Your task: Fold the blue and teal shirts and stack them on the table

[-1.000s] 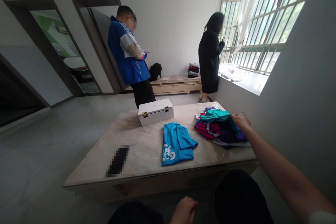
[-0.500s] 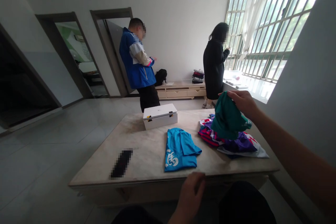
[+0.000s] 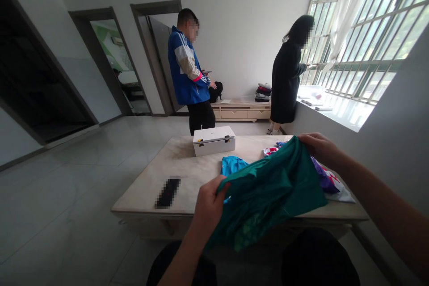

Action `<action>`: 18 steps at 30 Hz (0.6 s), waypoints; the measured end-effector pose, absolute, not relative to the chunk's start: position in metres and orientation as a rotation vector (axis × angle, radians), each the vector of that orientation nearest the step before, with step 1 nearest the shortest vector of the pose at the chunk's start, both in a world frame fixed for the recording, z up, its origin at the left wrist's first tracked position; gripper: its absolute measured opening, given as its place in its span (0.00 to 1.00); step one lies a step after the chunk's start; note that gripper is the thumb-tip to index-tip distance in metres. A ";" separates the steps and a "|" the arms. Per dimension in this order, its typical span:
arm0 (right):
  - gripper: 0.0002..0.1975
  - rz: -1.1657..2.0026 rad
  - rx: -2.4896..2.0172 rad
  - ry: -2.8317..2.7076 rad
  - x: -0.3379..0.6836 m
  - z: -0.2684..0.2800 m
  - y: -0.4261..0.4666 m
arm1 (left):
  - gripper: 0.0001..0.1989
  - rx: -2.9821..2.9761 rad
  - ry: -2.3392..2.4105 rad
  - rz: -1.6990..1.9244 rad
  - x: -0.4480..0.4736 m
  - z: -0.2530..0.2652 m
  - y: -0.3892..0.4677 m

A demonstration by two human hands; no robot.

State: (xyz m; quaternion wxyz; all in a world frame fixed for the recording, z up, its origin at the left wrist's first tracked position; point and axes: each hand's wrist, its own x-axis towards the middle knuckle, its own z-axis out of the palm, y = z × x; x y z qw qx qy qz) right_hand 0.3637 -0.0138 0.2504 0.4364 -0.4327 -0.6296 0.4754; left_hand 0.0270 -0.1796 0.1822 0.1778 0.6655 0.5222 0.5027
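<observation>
A dark green shirt (image 3: 268, 192) hangs stretched between my two hands above the table's front edge. My left hand (image 3: 210, 201) pinches one edge of it at the left, and my right hand (image 3: 317, 148) grips the upper right corner. Behind the green cloth lies a blue shirt (image 3: 233, 164), mostly covered from view. To the right, a pile of clothes shows past the fabric, with a purple piece (image 3: 325, 178) and a white and red piece (image 3: 343, 190). The rest of that pile is hidden.
On the table (image 3: 140, 187) stand a white box (image 3: 214, 140) and, nearer, a dark blurred-out flat object (image 3: 167, 192). One person in a blue jacket (image 3: 187, 71) and another in a black coat (image 3: 286, 80) stand beyond it. A low cabinet (image 3: 241, 111) lines the wall.
My right hand has brought the green shirt away from the pile, and it has spread out. My left hand rose from the table's front edge and took hold of it. The view shifted right-to-left slightly.
</observation>
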 end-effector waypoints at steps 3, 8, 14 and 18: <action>0.24 1.125 -1.115 -1.787 0.352 0.237 -0.015 | 0.20 1.917 1.559 1.472 0.013 0.213 -0.172; 0.26 0.884 -0.887 -2.135 0.307 0.243 -0.059 | 0.16 1.996 1.481 1.485 0.017 0.251 -0.156; 0.17 0.796 -0.689 -2.329 0.241 0.246 -0.098 | 0.06 2.326 1.148 1.149 0.048 0.271 -0.147; 0.09 0.774 -0.770 -2.187 0.237 0.249 -0.075 | 0.20 2.050 1.248 1.533 0.049 0.239 -0.152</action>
